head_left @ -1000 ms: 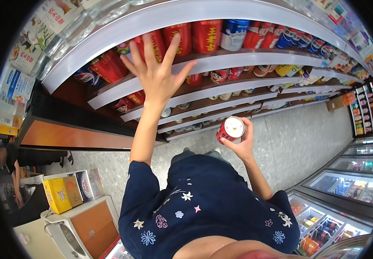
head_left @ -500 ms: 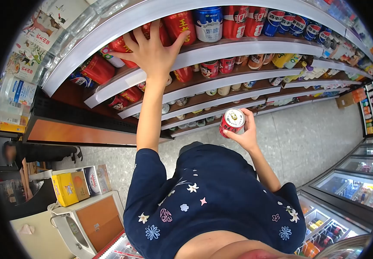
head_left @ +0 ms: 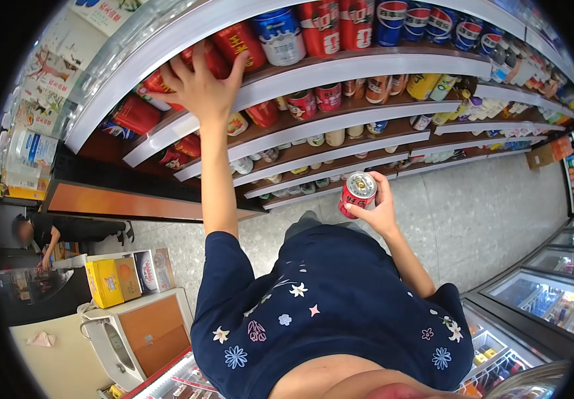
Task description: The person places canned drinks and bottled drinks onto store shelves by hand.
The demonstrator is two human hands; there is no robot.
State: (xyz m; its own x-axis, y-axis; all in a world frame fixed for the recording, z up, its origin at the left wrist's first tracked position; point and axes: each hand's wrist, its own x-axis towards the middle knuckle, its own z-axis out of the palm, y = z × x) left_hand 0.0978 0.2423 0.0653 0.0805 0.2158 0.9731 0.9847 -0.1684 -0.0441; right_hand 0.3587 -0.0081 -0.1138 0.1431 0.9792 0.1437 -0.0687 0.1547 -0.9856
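My left hand (head_left: 200, 90) reaches onto an upper shelf (head_left: 287, 74) with its fingers spread over red cans (head_left: 214, 61). Its fingertips lie among the cans, and whether they press on one is hard to tell. A red can with yellow characters (head_left: 239, 45) stands just right of the hand, followed by a blue and white can (head_left: 279, 36). Lower down, away from the shelves, my right hand (head_left: 378, 207) holds a red can (head_left: 358, 189) upright, its silver top facing up.
Blue cans (head_left: 416, 23) line the shelf further right. Lower shelves carry more cans and bottles. Glass-door coolers (head_left: 546, 292) stand at the lower right. A person (head_left: 54, 229) is at the far left, near a yellow box (head_left: 104, 282) on a white counter. Bottle packs (head_left: 31, 159) are stacked at left.
My left hand has moved left and slightly down along the shelf, its fingers now further in among the red cans. My right hand still holds its can. The view has shifted a little.
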